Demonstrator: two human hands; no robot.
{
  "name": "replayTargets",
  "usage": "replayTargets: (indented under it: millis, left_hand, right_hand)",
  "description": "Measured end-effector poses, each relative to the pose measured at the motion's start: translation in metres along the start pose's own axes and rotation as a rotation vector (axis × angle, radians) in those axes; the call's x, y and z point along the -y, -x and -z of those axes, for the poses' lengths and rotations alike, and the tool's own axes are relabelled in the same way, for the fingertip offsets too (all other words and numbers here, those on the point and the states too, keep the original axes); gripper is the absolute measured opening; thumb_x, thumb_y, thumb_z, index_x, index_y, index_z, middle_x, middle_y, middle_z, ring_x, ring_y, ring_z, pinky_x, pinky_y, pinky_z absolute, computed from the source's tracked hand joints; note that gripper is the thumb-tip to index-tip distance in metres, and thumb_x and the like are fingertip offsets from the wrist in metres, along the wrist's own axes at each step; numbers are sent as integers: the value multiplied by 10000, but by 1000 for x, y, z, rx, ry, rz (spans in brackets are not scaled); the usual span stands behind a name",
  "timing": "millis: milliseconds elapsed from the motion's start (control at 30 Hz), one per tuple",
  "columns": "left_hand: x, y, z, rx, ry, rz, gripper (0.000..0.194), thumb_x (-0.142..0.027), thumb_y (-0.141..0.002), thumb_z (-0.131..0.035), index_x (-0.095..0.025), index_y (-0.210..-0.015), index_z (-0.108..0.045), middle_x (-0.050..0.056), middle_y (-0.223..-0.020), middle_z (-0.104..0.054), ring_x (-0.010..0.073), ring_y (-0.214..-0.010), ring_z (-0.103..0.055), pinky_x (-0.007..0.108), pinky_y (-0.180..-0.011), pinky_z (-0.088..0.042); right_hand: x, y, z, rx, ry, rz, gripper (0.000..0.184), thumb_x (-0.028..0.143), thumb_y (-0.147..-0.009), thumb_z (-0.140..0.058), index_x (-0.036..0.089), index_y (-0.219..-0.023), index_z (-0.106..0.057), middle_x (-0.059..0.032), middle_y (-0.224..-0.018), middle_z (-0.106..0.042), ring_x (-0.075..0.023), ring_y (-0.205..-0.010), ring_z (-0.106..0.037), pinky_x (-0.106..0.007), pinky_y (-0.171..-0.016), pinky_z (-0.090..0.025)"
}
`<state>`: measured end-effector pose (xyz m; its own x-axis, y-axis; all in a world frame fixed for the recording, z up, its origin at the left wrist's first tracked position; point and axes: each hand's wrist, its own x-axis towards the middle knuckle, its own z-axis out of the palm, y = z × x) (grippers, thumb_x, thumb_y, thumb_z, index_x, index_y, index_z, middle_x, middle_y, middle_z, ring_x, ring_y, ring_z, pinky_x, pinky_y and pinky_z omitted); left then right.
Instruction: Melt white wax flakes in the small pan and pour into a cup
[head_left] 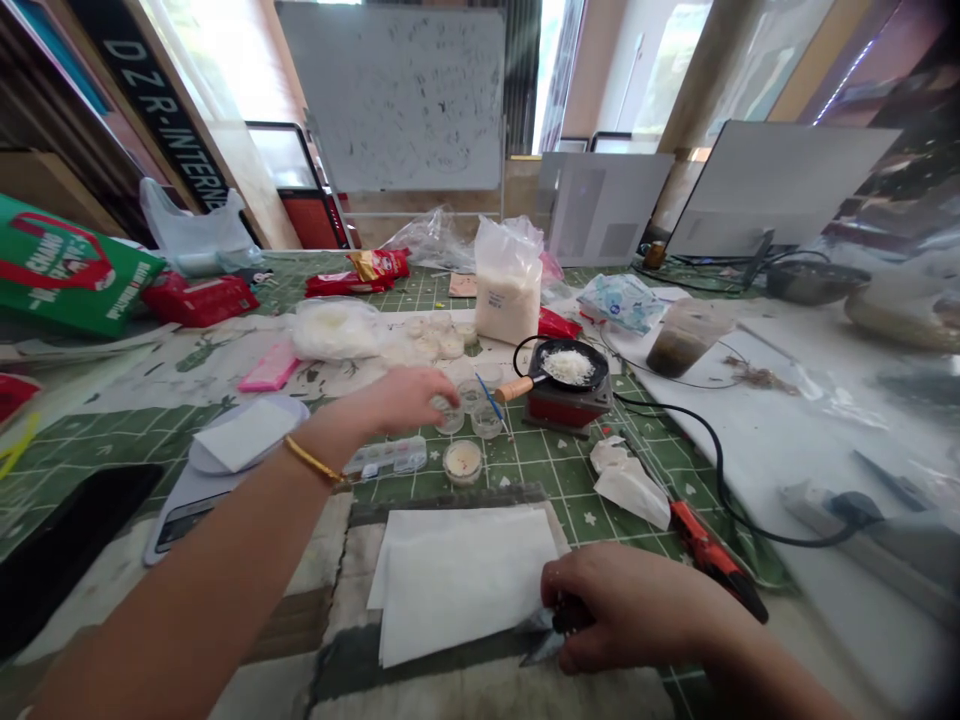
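Observation:
My left hand (416, 397), with a yellow bangle at the wrist, reaches across to a group of small clear cups. Its fingers are pinched at the rim of one clear cup (450, 420). Beside it stand another clear cup (487, 420) with a thin blue stick (489, 396) leaning across, and a small jar of pale wax (463, 463) with reddish specks. My right hand (622, 610) is closed around the dark handles of scissors (541, 640), whose grey blades point left. The blades lie at the edge of folded white paper sheets (469, 580).
A small pan of white flakes (568, 366) sits on a red electric hotplate (568, 408), its cord running right. Nearby are crumpled tissue (628, 480), a red-black tool (716, 560), a bag of white granules (508, 295), a scale (180, 520), a pill box (390, 457) and a phone (75, 550).

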<state>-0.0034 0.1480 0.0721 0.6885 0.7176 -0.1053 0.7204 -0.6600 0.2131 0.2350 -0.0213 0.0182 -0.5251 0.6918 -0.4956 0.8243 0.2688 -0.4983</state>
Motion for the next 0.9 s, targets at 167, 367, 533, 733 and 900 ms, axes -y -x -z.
replayTargets:
  millis: [167, 367, 533, 733, 900]
  left_hand:
    - [9, 13, -42, 129, 35, 17, 592, -311, -720, -741, -182, -1274, -578, 117, -1243, -632, 299, -1120, -573, 361, -917, -446]
    - [-15, 12, -67, 136, 26, 1, 898, -336, -702, -722, -193, -1483, -301, 164, -1385, -505, 369, -1249, -453, 462, -1006, -373]
    - [-20, 15, -81, 85, 78, 13, 805, -181, -741, -621, -191, -1480, -301, 146, -1310, -554, 323, -1187, -508, 430, -977, -406]
    - [-13, 33, -82, -108, 500, 6, 803, -195, -745, -645, -276, -1461, -290, 82, -1391, -480, 254, -1185, -521, 382, -1028, -383]
    - [-27, 54, -74, -169, 1216, 106, 927, -265, -642, -768, -233, -1430, -281, 90, -1196, -579, 222, -983, -608, 334, -836, -506]
  right_hand:
    - [4, -2, 2, 22, -4, -16, 300, 372, -684, -703, 226, -946, -707, -23, -871, -709, -192, -746, -609, -249, -551, -316]
    - [2, -4, 3, 45, -31, -21, 311, 375, -684, -712, 221, -954, -702, -13, -852, -703, -174, -714, -589, -242, -548, -316]
    - [0, -2, 7, -23, -113, 4, 321, 370, -712, -708, 228, -997, -671, 10, -809, -672, -143, -682, -557, -234, -553, -339]
    - [0, -1, 8, -327, -353, 21, 295, 362, -817, -632, 214, -1073, -624, -14, -888, -649, -143, -750, -571, -247, -668, -444]
    - [-6, -8, 0, -701, -473, 78, 347, 374, -832, -637, 208, -1131, -581, -40, -903, -643, -158, -761, -581, -277, -700, -488]
